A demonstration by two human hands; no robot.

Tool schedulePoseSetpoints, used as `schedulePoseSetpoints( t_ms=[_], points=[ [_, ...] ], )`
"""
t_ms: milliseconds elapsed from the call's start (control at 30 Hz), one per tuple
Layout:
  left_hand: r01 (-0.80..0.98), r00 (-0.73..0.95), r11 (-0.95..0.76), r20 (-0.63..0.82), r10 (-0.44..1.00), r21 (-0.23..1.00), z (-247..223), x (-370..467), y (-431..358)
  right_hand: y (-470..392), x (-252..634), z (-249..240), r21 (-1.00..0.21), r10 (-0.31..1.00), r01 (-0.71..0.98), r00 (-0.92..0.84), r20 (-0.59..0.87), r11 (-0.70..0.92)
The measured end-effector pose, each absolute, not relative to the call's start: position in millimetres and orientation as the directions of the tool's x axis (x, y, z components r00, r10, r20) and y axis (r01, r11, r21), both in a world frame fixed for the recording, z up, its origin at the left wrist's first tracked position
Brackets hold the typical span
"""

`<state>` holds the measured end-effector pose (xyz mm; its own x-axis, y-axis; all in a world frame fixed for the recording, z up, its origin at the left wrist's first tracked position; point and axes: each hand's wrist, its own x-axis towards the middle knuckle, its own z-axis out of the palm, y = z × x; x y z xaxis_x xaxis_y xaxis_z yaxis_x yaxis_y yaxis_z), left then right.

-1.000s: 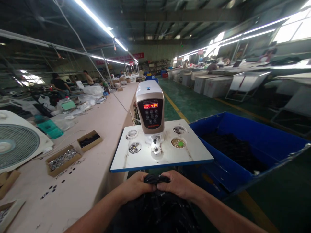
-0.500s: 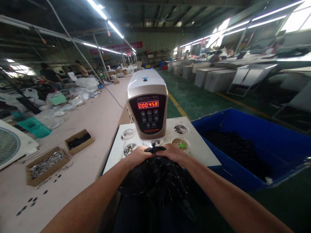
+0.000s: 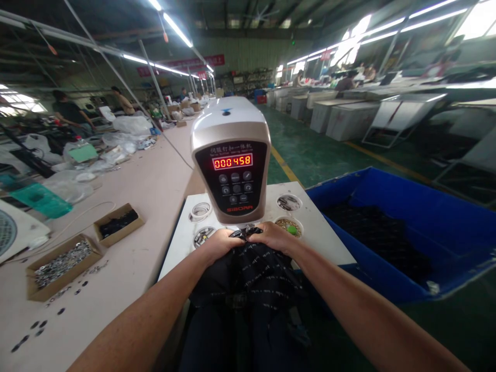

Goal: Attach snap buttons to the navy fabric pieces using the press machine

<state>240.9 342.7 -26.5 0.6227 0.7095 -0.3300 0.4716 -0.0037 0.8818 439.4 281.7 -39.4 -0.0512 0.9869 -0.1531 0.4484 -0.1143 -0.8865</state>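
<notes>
Hands (image 3: 248, 240) closer, fabric edge (image 3: 244, 233) machine-hidden.

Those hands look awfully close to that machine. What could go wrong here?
Both the left hand and right hand pinch the dark garment right under the press machine head, so fingers could get caught. The bunched fabric might also slip, misplacing the fastener.

Ceiling tube lights (image 3: 176, 30) and blown-out windows (image 3: 478, 20) light my view unevenly, edges bent wide-angle, my forearms soft, far background blurry.
</notes>
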Motion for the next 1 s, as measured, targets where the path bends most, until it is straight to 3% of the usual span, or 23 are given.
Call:
schedulePoseSetpoints(
  t_ms=[533,1000],
  points=[
    [0.460,0.576,0.035,-0.328,0.749,0.887,-40.5,241.0,352.0,290.2,438.4,-44.0,-0.862,0.996,0.506,-0.066,-0.067,-0.025],
    [0.439,0.549,0.052,-0.314,0.775,0.897,-38.7,243.1,349.3,288.6,436.8,-35.0,-0.854,0.986,0.504,-0.026,-0.165,-0.129]
  ],
)
